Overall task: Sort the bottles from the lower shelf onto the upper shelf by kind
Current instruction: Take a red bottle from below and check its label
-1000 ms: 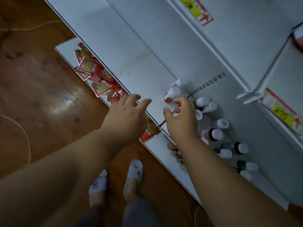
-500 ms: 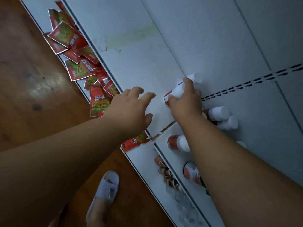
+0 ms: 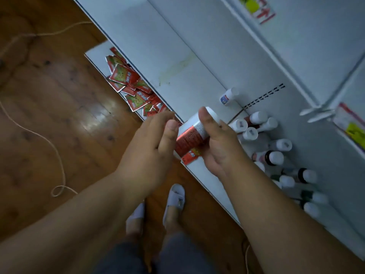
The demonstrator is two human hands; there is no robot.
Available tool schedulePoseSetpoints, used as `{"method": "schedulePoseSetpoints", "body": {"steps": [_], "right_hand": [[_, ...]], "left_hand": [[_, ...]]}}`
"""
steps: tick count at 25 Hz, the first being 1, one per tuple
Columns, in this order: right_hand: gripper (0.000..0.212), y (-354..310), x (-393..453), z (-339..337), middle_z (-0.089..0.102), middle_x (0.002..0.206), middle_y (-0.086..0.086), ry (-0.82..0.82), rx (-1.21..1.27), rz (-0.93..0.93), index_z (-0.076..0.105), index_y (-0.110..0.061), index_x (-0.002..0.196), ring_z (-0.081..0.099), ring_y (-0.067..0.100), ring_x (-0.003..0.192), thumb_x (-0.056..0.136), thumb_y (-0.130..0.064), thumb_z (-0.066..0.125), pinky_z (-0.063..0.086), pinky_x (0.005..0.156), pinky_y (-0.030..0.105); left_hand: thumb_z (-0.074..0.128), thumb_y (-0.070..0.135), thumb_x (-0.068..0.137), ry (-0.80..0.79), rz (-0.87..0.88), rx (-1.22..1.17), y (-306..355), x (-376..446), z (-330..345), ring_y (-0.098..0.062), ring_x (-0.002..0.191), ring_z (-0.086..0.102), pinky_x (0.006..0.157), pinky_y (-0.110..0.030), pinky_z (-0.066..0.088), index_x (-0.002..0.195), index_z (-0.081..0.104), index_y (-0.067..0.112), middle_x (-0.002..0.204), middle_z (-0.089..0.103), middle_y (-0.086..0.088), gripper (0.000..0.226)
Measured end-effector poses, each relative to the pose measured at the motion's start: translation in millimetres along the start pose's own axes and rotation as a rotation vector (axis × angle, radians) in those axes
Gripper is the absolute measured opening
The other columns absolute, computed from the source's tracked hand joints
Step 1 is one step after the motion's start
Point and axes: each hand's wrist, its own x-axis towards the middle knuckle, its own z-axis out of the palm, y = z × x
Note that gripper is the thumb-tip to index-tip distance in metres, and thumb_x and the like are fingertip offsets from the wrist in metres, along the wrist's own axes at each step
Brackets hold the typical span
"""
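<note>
Bottle (image 3: 194, 133) with the red label sits above the shelf edge (image 3: 199, 175), right hand (image 3: 219, 147) wrapped round it, thumb along its side. Left hand (image 3: 152, 143) hangs beside it, fingers straight and together, seemingly not gripping. Read the label, then stand it near the lone bottle (image 3: 229, 95).

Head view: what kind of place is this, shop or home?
Probably a shop aisle or a mock-up of one. White metal shelving carries price-tag strips, a row of white-capped bottles stands on one shelf, and red snack packets lie piled on the lowest one above a wooden floor.
</note>
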Motion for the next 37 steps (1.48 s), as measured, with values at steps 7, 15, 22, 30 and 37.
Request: {"method": "schedulePoseSetpoints", "body": {"steps": [7,15,22,30,37], "right_hand": [[0.057,-90,-140,91,0.073,0.091,0.012,-0.184,0.092,-0.03,0.065,-0.017,0.101,0.073,0.029,0.083,0.06,-0.051,0.086,0.058,0.081,0.052],[0.058,-195,-145,164,0.065,0.091,0.018,-0.342,0.26,-0.078,0.06,-0.014,0.114,0.07,0.031,0.075,0.071,-0.048,0.08,0.057,0.069,0.046],[0.051,-251,-76,205,0.063,0.114,0.02,-0.437,0.049,-0.176,0.061,-0.01,0.125,0.064,0.031,0.101,0.08,-0.029,0.077,0.057,0.081,0.046],[0.074,-266,-20,307,0.066,0.091,0.011,-0.181,0.056,-0.309,0.064,-0.018,0.104,0.068,0.028,0.086,0.041,-0.039,0.095,0.058,0.078,0.047],[0.067,-279,-6,347,0.065,0.087,0.007,0.109,0.272,-0.344,0.062,-0.017,0.108,0.067,0.023,0.082,0.049,-0.037,0.086,0.058,0.082,0.047]], "left_hand": [[0.014,0.072,0.089,0.062,0.112,0.042,102,-78,-126,-0.011,0.107,0.056,0.09,-0.041,0.048,0.124,0.05,0.034,0.115,0.058,0.012,0.063],[0.013,0.085,0.071,0.139,0.113,-0.093,158,-48,-196,0.002,0.115,0.051,0.094,-0.025,0.047,0.13,0.045,0.043,0.122,0.053,0.023,0.079],[0.009,0.084,0.08,0.187,0.084,0.02,168,33,-242,-0.002,0.129,0.04,0.103,-0.034,0.039,0.139,0.039,0.042,0.142,0.043,0.019,0.078],[0.011,0.083,0.077,-0.083,0.161,0.137,145,138,-331,0.001,0.123,0.038,0.097,-0.024,0.035,0.142,0.034,0.04,0.145,0.039,0.016,0.081],[0.014,0.087,0.073,-0.376,0.296,0.144,145,214,-373,0.002,0.12,0.042,0.092,-0.021,0.038,0.14,0.036,0.042,0.14,0.042,0.019,0.084]]}}
